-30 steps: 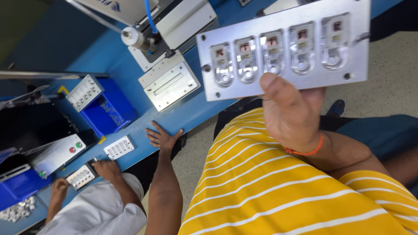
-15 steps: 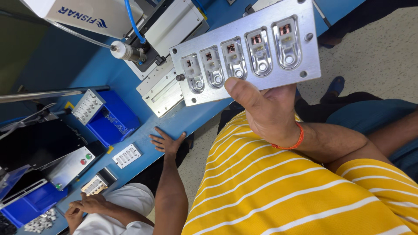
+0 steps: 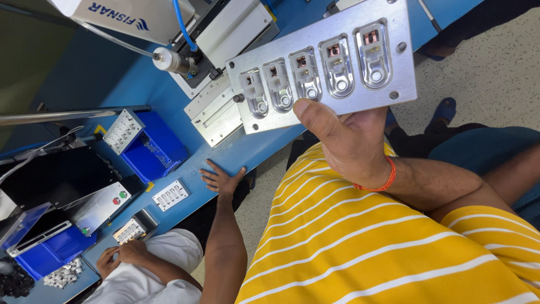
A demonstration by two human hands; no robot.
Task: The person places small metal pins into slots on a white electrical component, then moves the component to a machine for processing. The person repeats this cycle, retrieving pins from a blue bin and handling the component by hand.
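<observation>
The brushed aluminium fixture plate with five oval pockets (image 3: 329, 70) is up in front of the camera, clamped in my right hand (image 3: 351, 149). The thumb lies across its lower edge and the fingers are hidden behind it.

In the head view, my only one, my left hand (image 3: 222, 180) lies flat with its fingers spread on the edge of the blue worktable (image 3: 247, 152), below and left of the plate, holding nothing.

I judge this hold needs the plate kept level and the thumb off the pockets, since the grip sits on one edge only.

Each pocket carries a small copper-coloured insert near its top end. Left of my free hand, an open blue plastic bin (image 3: 154, 149) has a small grey perforated block (image 3: 124, 130) on its rim; I cannot see its floor well. Further down-left, a co-worker's hand (image 3: 132, 250) rests by a second blue bin (image 3: 48, 253) beside loose white parts (image 3: 62, 275).
</observation>
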